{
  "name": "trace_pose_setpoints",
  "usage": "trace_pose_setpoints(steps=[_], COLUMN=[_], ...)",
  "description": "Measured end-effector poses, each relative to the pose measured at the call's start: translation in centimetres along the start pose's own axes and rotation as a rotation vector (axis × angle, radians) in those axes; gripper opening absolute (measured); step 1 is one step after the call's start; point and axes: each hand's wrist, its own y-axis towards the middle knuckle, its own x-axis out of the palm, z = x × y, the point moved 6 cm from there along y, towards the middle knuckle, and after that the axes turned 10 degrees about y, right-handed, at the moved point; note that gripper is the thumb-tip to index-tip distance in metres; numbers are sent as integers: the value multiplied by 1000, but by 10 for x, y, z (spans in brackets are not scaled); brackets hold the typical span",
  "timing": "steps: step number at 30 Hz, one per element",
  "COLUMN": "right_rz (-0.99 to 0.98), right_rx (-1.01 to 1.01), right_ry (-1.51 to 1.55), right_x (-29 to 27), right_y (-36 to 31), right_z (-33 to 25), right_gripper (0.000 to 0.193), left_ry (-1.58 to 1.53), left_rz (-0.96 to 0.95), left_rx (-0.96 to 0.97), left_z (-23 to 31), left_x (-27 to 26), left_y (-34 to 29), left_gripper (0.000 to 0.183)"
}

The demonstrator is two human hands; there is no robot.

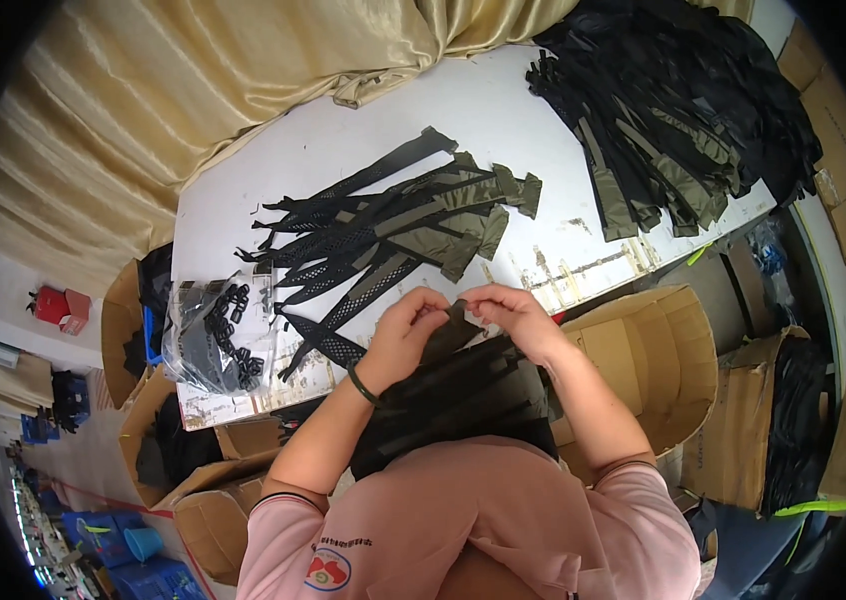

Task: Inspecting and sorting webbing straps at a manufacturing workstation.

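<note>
My left hand (pixel 407 335) and my right hand (pixel 515 315) meet just off the table's near edge, fingers closed in pinches. Between them they grip an olive fabric strap piece (pixel 450 338), which hangs down from the fingertips. More dark strap pieces (pixel 458 400) lie across my lap beneath it. On the table just beyond my hands is a fanned pile of black mesh straps with olive fabric ends (pixel 423 212). Left of that pile sits a clear plastic bag (pixel 208 335) with black plastic buckles (pixel 228 325) on it or in it; which one I cannot tell.
A large heap of black and olive straps (pixel 663 130) covers the white table's (pixel 503 100) far right. Gold curtains (pixel 193 80) hang along the back. Open cardboard boxes stand on my right (pixel 678 345) and my left (pixel 223 515). Another box (pixel 743 430) holds black material.
</note>
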Motion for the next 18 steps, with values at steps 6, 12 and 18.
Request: trace_pose_setpoints(steps=[6,12,18], right_rz=[-377,-116,67], right_rx=[231,279,-585], right_ry=[308,364,-688], right_x=[26,29,27], right_y=[-13,-18,-21], right_z=[23,19,-13], right_gripper=[22,10,13], left_ry=[15,-159,-45], left_rz=[36,-126,-222], left_rx=[157,56,-28], left_z=[18,16,-5], left_x=[-10,-5,11], left_y=[4,-1,-1], left_gripper=[11,14,21])
